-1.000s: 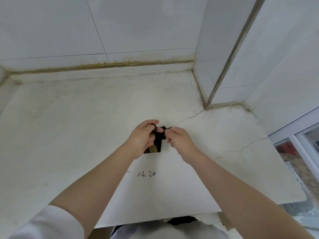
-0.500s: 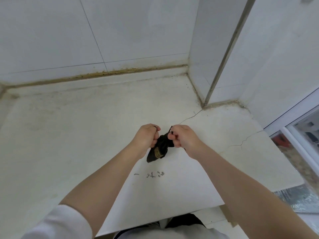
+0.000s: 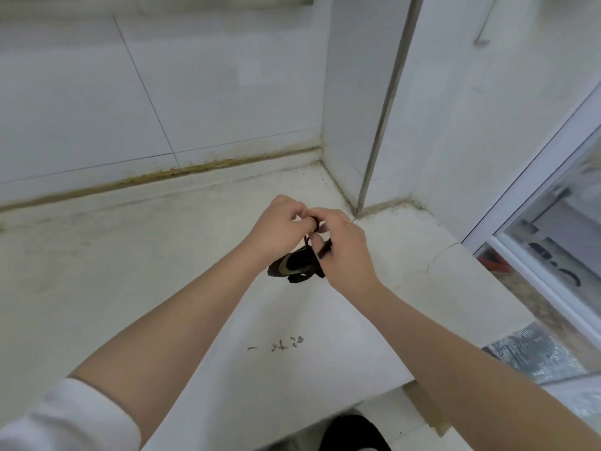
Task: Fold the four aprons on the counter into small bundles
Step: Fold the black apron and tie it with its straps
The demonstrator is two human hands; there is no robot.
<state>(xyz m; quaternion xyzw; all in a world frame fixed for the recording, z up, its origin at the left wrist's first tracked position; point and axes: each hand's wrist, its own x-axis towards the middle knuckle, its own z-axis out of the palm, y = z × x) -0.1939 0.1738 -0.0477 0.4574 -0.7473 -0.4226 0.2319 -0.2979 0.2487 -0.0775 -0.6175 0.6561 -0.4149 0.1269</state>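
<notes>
A small black and tan apron bundle [image 3: 294, 265] hangs just above the white counter [image 3: 130, 271], between my two hands. My left hand [image 3: 276, 222] pinches its black strap at the top, fingers curled. My right hand [image 3: 344, 245] is curled round the strap and the right side of the bundle, with a strap end sticking out past its fingers. Both hands touch each other over the bundle. Most of the strap is hidden by my fingers. No other apron is in view.
White tiled walls close the counter at the back and on the right, with a corner post [image 3: 383, 118]. Black handwriting [image 3: 279, 345] marks the counter near its front edge. A glass door [image 3: 559, 229] stands at the right.
My hands have lifted the bundle higher and come together over it; the right hand has moved onto the strap beside the left. The camera tilted up toward the wall.
</notes>
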